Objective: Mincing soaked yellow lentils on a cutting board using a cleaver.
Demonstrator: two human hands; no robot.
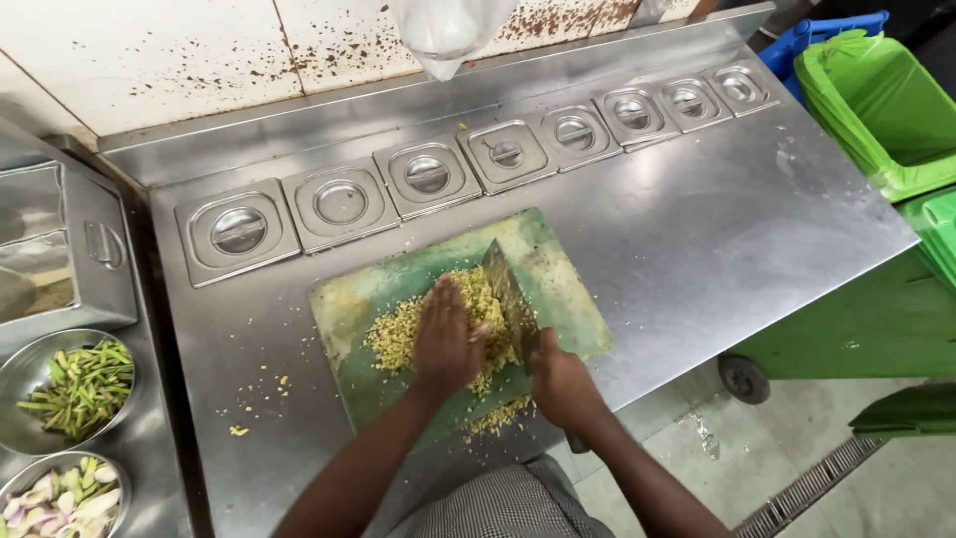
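Observation:
A worn green cutting board [358, 299] lies on a steel counter [717, 229]. A heap of finely chopped yellowish bits [396, 334] covers its middle. My left hand [446, 341] lies flat on the heap, fingers spread and pressing down. My right hand [564, 384] grips the handle of a broad cleaver [510, 294]. The blade stands on edge in the heap, just right of my left hand. More chopped bits [495, 416] sit at the board's near edge.
A row of several lidded steel containers [428, 174] is set into the counter behind the board. Left stand a steel box [60, 249], a bowl of green pieces [78, 387] and a bowl of pale slices [62, 496]. Green bins [886, 110] stand at the right.

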